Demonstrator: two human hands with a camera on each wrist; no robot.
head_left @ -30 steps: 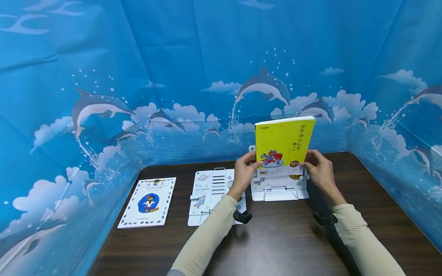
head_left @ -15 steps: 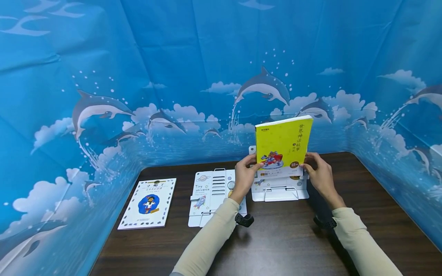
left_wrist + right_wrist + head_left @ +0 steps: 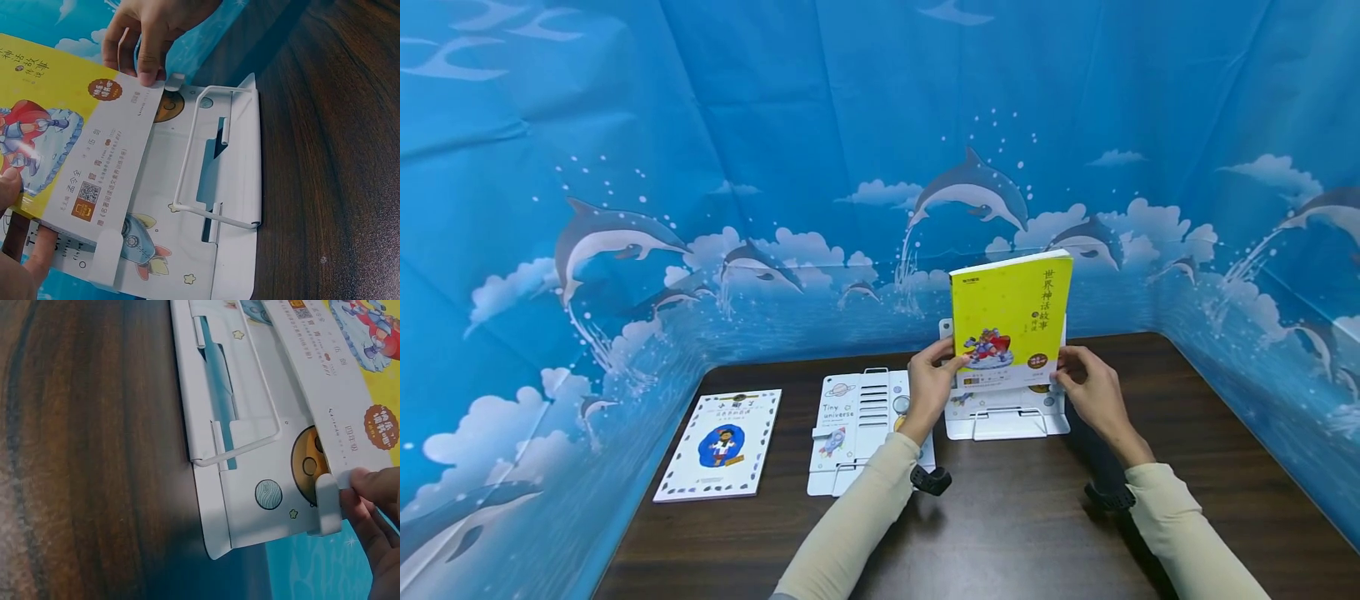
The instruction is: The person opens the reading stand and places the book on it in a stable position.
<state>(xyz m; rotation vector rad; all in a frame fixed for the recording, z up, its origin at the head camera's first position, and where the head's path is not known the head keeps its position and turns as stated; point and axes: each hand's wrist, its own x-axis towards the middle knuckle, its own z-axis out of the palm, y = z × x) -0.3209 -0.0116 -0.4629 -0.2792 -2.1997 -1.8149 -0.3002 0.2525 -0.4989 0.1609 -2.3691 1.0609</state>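
Note:
A yellow paperback book (image 3: 1011,317) with a white lower band stands tilted back against a white reading stand (image 3: 1003,423) patterned with planets and a rocket. My left hand (image 3: 931,387) pinches the book's lower left edge, its thumb on the cover. At the lower right edge, my right hand (image 3: 1096,400) pinches the book between thumb and fingers. In the left wrist view, the book's bottom edge (image 3: 140,169) lies above the stand's wire page holder (image 3: 190,144). Beside my right fingers, the right wrist view shows a white side clip (image 3: 328,506) on the stand.
Left of the hands, a second white stand (image 3: 842,417) lies flat, partly covered by my left forearm. Farther left, a white book (image 3: 721,442) with a blue round picture rests on the dark wooden table (image 3: 1000,525). A blue dolphin-print curtain (image 3: 820,167) surrounds the table.
The yellow book has shifted slightly left and down, and its right side has turned a little. My right hand has moved slightly lower along with it; the left hand has barely moved.

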